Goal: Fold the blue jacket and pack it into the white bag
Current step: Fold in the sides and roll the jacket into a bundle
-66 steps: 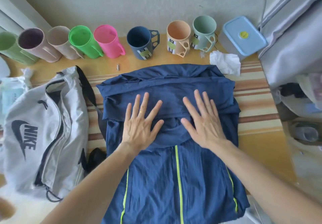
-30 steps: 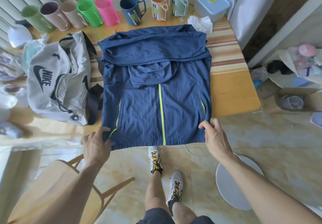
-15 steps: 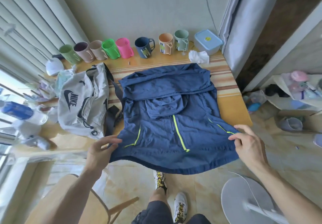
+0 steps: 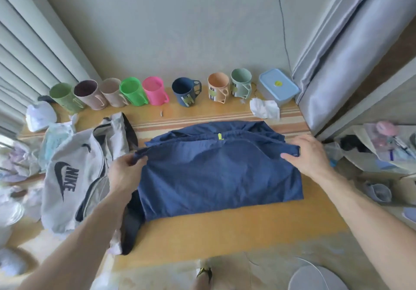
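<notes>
The blue jacket lies folded in half on the wooden table, its hem brought up over the top part; a small yellow-green tab shows at the far fold. My left hand pinches the jacket's left hem corner. My right hand holds the right hem corner, fingers curled over the cloth edge. The white bag, with a dark logo and dark strap, lies on the table just left of the jacket, its zip opening facing up.
A row of several coloured mugs and a blue-lidded box line the far wall. A crumpled white tissue lies behind the jacket. Plastic bags crowd the left end; a curtain hangs at right.
Both hands took the bottom hem at the table's near edge, lifted it and carried it away from me over the upper part, so the jacket is now folded in half.
</notes>
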Tool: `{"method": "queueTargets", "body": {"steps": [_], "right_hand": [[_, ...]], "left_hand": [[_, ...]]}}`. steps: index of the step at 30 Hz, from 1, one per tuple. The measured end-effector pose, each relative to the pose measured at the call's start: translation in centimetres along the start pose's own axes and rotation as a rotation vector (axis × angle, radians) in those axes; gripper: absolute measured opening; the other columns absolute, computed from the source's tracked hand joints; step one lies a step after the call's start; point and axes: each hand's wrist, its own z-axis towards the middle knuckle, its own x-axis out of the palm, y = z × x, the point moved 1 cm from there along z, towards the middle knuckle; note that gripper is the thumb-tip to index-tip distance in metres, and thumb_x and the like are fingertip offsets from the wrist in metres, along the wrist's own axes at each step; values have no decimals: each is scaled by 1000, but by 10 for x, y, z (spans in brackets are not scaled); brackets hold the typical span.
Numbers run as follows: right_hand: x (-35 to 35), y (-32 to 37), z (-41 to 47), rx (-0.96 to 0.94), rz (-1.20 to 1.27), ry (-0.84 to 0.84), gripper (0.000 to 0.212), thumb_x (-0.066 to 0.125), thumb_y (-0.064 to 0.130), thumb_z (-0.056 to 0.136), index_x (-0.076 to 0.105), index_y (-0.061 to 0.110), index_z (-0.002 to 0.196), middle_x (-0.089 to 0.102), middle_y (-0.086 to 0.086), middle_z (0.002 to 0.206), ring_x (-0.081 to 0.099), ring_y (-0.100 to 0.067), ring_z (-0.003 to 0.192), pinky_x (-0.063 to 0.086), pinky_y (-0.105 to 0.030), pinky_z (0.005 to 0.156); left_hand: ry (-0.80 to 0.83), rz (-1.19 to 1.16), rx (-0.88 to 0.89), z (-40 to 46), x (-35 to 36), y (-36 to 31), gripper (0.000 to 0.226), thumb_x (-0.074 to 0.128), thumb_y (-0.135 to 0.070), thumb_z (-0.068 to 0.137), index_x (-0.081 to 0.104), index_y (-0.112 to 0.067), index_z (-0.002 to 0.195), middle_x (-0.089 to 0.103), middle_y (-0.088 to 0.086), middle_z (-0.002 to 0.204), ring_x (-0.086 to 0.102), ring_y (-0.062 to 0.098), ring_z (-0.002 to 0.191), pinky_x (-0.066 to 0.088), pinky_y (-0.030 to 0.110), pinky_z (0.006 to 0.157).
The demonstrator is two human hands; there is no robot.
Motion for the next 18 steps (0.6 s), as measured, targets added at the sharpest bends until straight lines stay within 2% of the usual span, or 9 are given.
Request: {"method": "queueTargets", "body": {"steps": [1,3,5,7,9,11,12,15,18], "right_hand": [[6,4,20,-4,-41,-22,29,75,36,81,75,7,82,68,-15,89,66,-39,88,53,-46,79],[18,7,59,90,-48,-32,37,66,31,90,61,14,58,65,-19,74,64,-41,75,52,-44,69],[29,13,91,182,-57,-55,39,63,27,95,57,15,58,67,-25,77,63,-45,79,51,-44,69],[38,22,112,266,-19,-107,28,59,23,97,69,2,82,69,-28,92,62,-47,91,51,-47,76],[46,42,115,321,60,-197,24,57,20,98,66,0,108,65,-26,110,59,-47,103,47,-49,82],[60,64,103,187,-19,-315,30,56,22,98,59,2,121,59,-25,121,55,-47,110,46,-53,89],[74,74,93,49,-80,-326,35,55,24,99,58,3,126,58,-24,127,53,-47,115,45,-54,94],[117,105,63,-290,-173,-111,51,50,39,101,50,15,146,40,-21,156,35,-43,145,33,-56,116],[153,114,59,-294,-279,159,68,33,62,98,21,36,160,7,-11,171,5,-37,157,15,-61,122]], "left_hand": [[6,-10,-48,20,8,0,20,70,-31,90,72,-14,80,71,-4,67,69,17,76,54,38,71],[53,-87,-156,57,22,2,22,66,-39,91,74,-21,80,76,-5,67,75,18,82,59,44,84],[56,-78,-200,91,34,12,27,63,-45,90,72,-21,82,77,-7,65,77,20,85,59,48,89],[-1,-28,-203,109,44,9,29,58,-42,94,68,-16,85,76,-7,69,76,25,92,58,48,90],[-68,52,-123,107,57,0,27,54,-37,99,65,-13,108,73,5,111,69,30,111,52,47,100],[-51,208,81,95,71,1,43,55,-35,101,49,-21,142,34,13,158,51,32,135,41,46,112],[-18,293,235,85,79,1,49,55,-35,102,43,-26,149,19,10,166,39,32,144,37,47,116],[163,638,692,64,115,11,54,47,-42,103,37,-33,155,11,7,171,12,31,158,24,55,123],[277,900,709,67,150,25,59,33,-54,104,18,-43,159,1,3,173,-3,31,159,13,61,124]]}}
